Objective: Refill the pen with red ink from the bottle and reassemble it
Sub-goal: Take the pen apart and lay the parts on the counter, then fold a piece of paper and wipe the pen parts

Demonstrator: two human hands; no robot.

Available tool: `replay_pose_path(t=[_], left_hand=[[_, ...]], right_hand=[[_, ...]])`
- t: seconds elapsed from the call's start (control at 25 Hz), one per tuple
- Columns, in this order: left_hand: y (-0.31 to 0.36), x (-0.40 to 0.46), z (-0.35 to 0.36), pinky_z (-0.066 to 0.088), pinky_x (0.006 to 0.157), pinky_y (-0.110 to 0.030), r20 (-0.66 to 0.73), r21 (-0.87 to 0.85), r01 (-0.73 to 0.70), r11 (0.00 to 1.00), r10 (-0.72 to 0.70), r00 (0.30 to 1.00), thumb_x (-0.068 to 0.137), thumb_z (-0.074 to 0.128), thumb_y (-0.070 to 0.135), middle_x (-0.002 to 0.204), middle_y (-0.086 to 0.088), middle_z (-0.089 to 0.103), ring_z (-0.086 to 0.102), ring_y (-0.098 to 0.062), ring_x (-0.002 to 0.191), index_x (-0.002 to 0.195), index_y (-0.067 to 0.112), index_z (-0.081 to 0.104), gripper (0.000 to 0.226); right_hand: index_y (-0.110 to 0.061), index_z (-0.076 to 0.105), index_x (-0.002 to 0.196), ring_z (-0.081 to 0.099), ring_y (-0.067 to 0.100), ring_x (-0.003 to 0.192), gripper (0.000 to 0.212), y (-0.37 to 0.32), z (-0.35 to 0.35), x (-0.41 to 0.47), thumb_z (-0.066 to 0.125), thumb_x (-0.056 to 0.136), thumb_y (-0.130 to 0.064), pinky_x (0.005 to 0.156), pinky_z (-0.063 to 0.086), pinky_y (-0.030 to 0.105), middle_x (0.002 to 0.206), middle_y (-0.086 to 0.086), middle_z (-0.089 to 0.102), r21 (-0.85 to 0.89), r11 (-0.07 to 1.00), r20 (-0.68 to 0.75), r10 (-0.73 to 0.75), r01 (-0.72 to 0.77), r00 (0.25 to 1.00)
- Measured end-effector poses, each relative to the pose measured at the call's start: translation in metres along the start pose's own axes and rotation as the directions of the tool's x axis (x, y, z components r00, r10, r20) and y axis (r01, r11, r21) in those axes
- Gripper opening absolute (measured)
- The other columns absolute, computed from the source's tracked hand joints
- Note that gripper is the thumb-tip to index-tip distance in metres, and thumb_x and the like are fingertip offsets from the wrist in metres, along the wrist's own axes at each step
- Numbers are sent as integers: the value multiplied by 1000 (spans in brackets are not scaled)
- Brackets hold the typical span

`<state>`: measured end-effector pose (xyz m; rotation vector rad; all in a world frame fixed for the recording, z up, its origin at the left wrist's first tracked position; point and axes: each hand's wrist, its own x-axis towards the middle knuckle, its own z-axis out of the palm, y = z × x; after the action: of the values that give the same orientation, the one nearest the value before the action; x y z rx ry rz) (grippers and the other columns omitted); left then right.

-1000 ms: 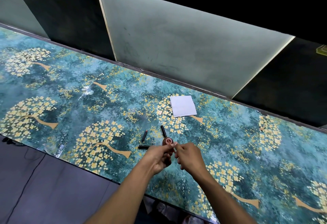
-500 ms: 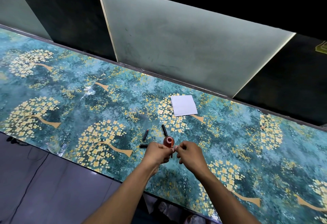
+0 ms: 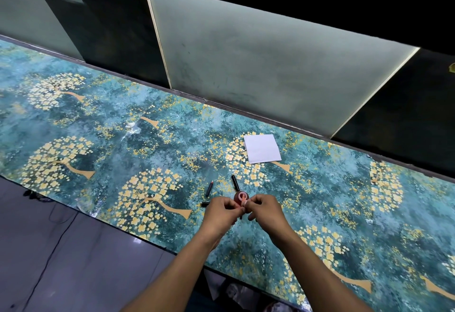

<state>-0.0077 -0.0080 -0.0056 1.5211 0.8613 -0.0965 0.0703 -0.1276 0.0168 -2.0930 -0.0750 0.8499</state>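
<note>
Barely showing: small pen part, both hands pinching it, left hand (image 3: 221, 213) meeting right hand (image 3: 264, 210) over open bottle (image 3: 241, 197); ink inside reading red.

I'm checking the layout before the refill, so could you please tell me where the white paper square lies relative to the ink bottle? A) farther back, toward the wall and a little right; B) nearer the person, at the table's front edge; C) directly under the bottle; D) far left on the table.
A: the white paper square lies beyond the ink bottle, nearer the wall and slightly right.
</note>
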Motion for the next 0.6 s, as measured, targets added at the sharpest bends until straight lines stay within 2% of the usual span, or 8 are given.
replay_pose_path(t=[0.16, 0.36, 0.52, 0.6], left_hand=[[-5, 0, 4, 44, 57, -29, -36, 24, 32, 999, -31, 999, 80, 79, 19, 58, -1, 65, 54, -11, 53, 67, 8, 71, 20], [-6, 0, 4, 47, 58, -32, -48, 24, 70, 997, -68, 996, 83, 77, 18, 61, -6, 66, 56, -16, 55, 70, 4, 72, 20], [0, -1, 0, 53, 64, -34, -51, 25, 49, 998, -48, 998, 84, 76, 18, 69, -5, 71, 61, -16, 61, 74, 7, 72, 15], [4, -1, -3, 55, 68, -35, -64, 23, 25, 999, -23, 998, 84, 76, 19, 70, -3, 71, 63, -15, 64, 75, 9, 72, 13]], right_hand=[[-5, 71, 74, 65, 7, 54, 21, 3, 3, 3, 68, 89, -20, 59, 45, 30, 71, 5, 74, -9, 1000, 5, 24, -24, 1000], [-4, 70, 76, 65, 6, 54, 23, 7, 3, 5, 67, 91, -21, 58, 45, 30, 71, 4, 73, -16, 1000, 8, 23, -22, 1000], [-9, 65, 69, 59, 16, 53, 27, 6, -7, 17, 64, 93, -21, 60, 45, 36, 69, 8, 70, 96, 995, -49, 28, -23, 998], [-7, 63, 71, 58, 17, 54, 29, -2, -17, 26, 64, 95, -23, 58, 45, 34, 71, 9, 69, 121, 993, -91, 21, -10, 996]])
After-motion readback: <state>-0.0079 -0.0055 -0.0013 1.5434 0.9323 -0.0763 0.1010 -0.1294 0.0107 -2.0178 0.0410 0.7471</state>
